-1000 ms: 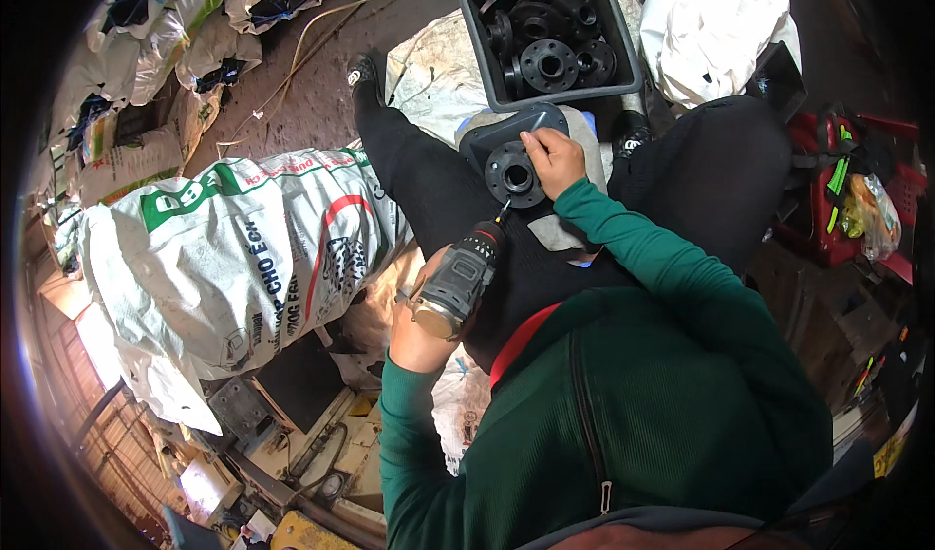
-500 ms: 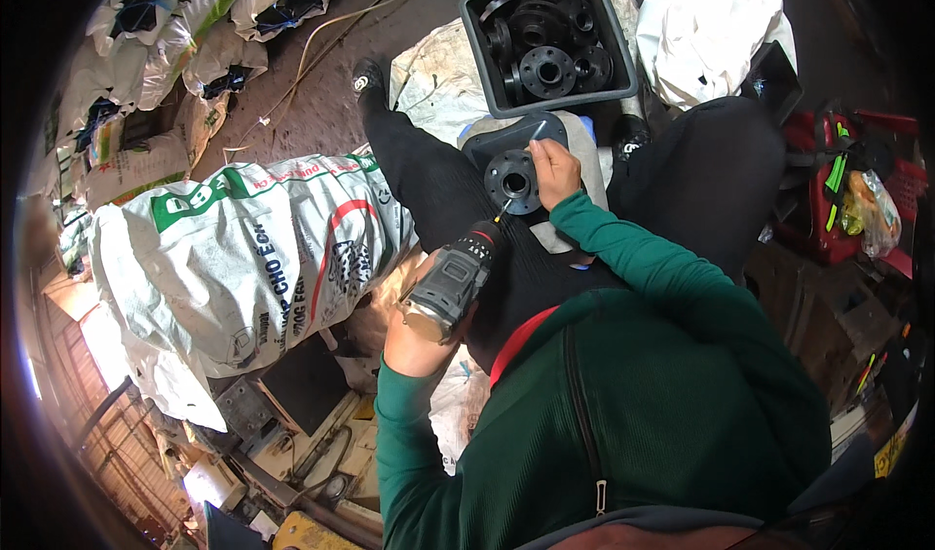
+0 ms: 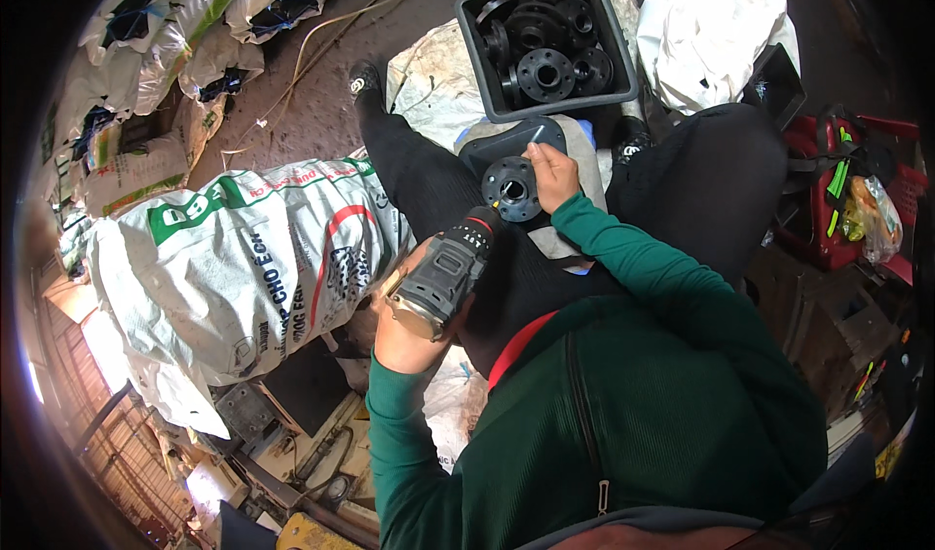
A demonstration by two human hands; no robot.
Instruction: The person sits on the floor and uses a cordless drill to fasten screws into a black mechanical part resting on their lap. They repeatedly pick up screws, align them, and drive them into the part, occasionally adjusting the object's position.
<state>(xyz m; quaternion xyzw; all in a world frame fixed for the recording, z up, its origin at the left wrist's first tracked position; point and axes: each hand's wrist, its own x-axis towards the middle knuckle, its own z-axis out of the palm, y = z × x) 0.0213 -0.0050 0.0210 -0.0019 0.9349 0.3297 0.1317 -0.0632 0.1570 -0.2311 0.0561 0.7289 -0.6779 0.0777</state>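
My left hand [image 3: 404,347] is wrapped round a grey and black cordless drill [image 3: 440,285] that slants up toward the right. The drill's dark chuck, with a red ring, comes up against the lower left rim of a dark metal flange [image 3: 527,202]. A short yellowish bit [image 3: 496,203] shows at one of the flange's small holes; how deep it sits I cannot tell. Pinched at its upper right edge, the flange is held by my right hand [image 3: 554,177], fingers closed and thumb on top. Behind it lies a dark plastic piece [image 3: 487,144] on a pale grey support [image 3: 582,141].
A grey bin [image 3: 627,75] of several dark flanges [image 3: 546,75] stands beyond my hands. To the left lies a big white printed sack [image 3: 234,267]. A white bag [image 3: 711,34] and a red basket [image 3: 828,214] are at the right. Cables [image 3: 341,22] cross the floor.
The drill has shifted slightly closer to the flange, and less of the bit shows between chuck and flange. The flange has turned a little in my right hand, which keeps its hold.
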